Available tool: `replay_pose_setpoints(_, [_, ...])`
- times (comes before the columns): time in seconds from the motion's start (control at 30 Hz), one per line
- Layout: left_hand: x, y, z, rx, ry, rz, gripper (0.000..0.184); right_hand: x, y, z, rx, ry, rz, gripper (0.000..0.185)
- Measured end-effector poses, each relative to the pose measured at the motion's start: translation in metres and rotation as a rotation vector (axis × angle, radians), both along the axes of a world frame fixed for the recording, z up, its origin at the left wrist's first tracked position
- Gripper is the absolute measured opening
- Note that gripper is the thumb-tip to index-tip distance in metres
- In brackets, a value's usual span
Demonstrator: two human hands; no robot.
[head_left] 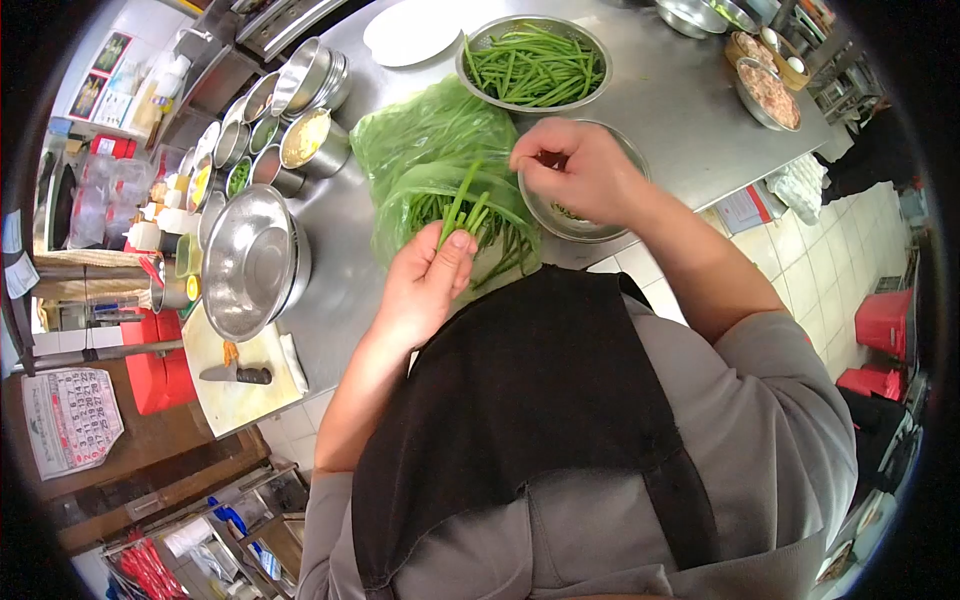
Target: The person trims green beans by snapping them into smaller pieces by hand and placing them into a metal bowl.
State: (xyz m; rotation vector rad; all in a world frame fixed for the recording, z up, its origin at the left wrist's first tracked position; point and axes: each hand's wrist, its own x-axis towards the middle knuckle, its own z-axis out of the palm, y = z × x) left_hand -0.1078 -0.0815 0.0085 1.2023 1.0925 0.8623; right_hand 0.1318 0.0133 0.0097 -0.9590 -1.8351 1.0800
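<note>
Looking over the counter [690, 125], we find a green bag [435, 130] with a metal bowl [598, 238] at its 3 o'clock. Our left hand [430, 275] pinches green beans [461, 208], tips toward 1 o'clock; our right hand [580, 172], at its 2 o'clock, has curled fingers, grip unclear.

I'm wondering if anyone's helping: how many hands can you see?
2: the left hand, holding beans over the green bag, and the right hand, over a bowl. Others could be hidden.
</note>
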Motion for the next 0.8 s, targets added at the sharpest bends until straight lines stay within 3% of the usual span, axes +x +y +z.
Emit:
replay_pose_setpoints(0.03, [0.0, 0.0, 0.0, 0.009, 0.028, 0.007, 0.028, 0.011, 0.005, 0.012, 0.193, -0.312, -0.007, 0.017])
replay_pose_setpoints(0.13, [0.0, 0.0, 0.002, -0.057, -0.009, -0.001, 0.028, 0.026, 0.018, -0.009, 0.576, -0.597, -0.101, 0.022])
replay_pose_setpoints(0.17, [0.001, 0.001, 0.002, -0.088, -0.044, -0.009, 0.028, 0.029, 0.02, -0.014, 0.563, -0.521, -0.095, 0.025])
replay_pose_setpoints(0.27, [0.003, 0.001, 0.002, -0.177, -0.13, -0.029, 0.028, 0.008, 0.005, 0.022, 0.072, -0.214, -0.006, 0.03])
replay_pose_setpoints(0.37, [0.008, 0.001, -0.001, -0.238, -0.182, -0.043, 0.029, -0.012, 0.004, 0.013, -0.088, -0.128, 0.2, 0.038])
replay_pose_setpoints(0.47, [0.012, -0.001, -0.002, -0.252, -0.191, -0.057, 0.028, -0.025, -0.009, 0.019, 0.113, -0.261, 0.324, 0.042])
replay_pose_setpoints(0.53, [0.012, -0.001, 0.0, -0.229, -0.162, -0.063, 0.025, -0.033, -0.017, 0.012, 0.182, -0.247, 0.354, 0.033])
replay_pose_setpoints(0.63, [0.008, -0.002, -0.001, -0.289, -0.347, -0.049, 0.022, -0.043, -0.019, 0.005, 0.305, -0.26, 0.314, 0.02])
replay_pose_setpoints(0.73, [0.011, -0.004, -0.001, -0.29, -0.378, -0.104, 0.021, -0.049, -0.012, 0.009, 0.298, -0.349, 0.312, 0.021])
replay_pose_setpoints(0.8, [0.011, 0.001, 0.011, -0.305, -0.304, -0.195, 0.023, -0.049, -0.009, 0.026, -0.03, -0.271, 0.454, 0.029])
